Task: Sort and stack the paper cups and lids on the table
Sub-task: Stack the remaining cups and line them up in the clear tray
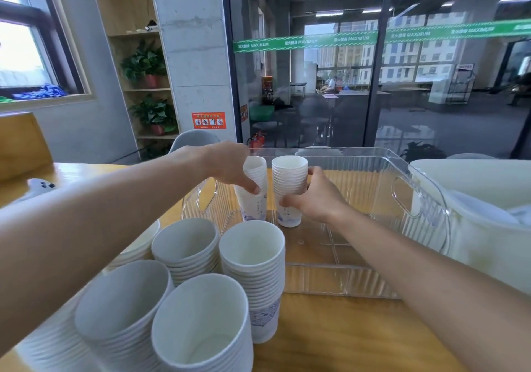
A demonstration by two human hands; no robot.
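Note:
Two stacks of white paper cups stand inside a clear plastic bin (373, 279). My left hand (230, 167) grips the left stack (254, 199), whose upper cups lean to the left. My right hand (313, 196) grips the right stack (288, 179), which stands upright. Several taller cup stacks sit on the wooden table in front of the bin: one (253, 259) next to the bin's near wall, one (185, 245) to its left, and two (123, 297) (201, 322) closest to me. No lid can be made out for certain.
A white plastic tub (488, 187) holding white items stands at the right of the bin. A white game controller (40, 186) lies at the table's far left. A grey chair (195, 138) stands behind the table, with a glass wall beyond.

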